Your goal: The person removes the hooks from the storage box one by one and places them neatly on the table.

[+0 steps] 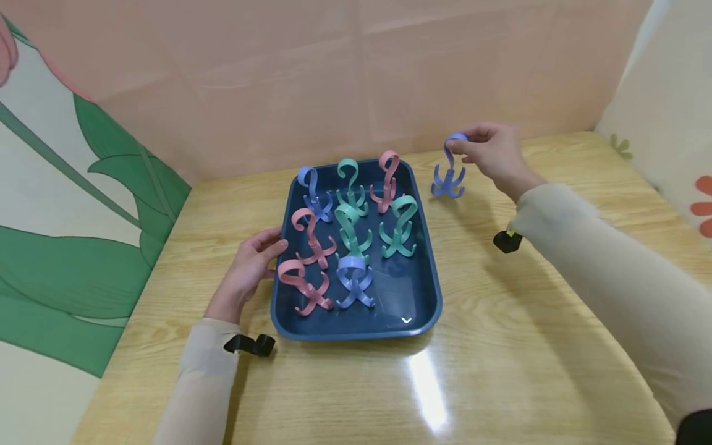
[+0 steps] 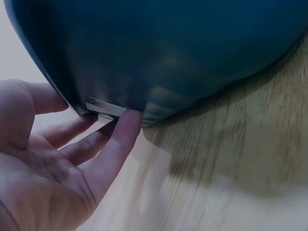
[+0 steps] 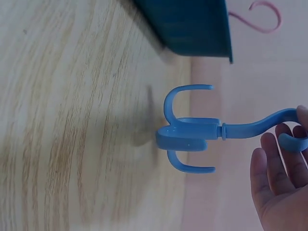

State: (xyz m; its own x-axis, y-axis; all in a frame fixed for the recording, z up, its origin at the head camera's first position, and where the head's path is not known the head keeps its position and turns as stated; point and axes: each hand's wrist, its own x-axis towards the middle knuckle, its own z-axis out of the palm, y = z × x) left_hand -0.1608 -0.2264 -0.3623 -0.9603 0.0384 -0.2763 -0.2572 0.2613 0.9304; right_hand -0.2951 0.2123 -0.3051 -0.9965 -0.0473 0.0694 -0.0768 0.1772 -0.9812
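Blue hook (image 1: 449,178): pinched by crook in half-closed right hand (image 1: 495,156), over table (image 1: 500,352), beyond rim of tray (image 1: 397,287) at two o'clock; table room seen from four to six. Long axis nearly vertical, crook uppermost, prongs lowest. Tray edge gripped at nine by left hand (image 1: 251,262).

I observe the head camera set well back and above, facing forward and down, with the tray (image 1: 400,284) mid-frame. The left wrist camera sits very near and low; the tray's outer side fills its top, the left hand (image 2: 53,163) its lower left. The right wrist camera, also near, is turned sideways: tabletop (image 3: 62,125) at left, pink backdrop (image 3: 240,192) at right. It shares the blue hook (image 3: 192,130) with the head view; all three share the tray.
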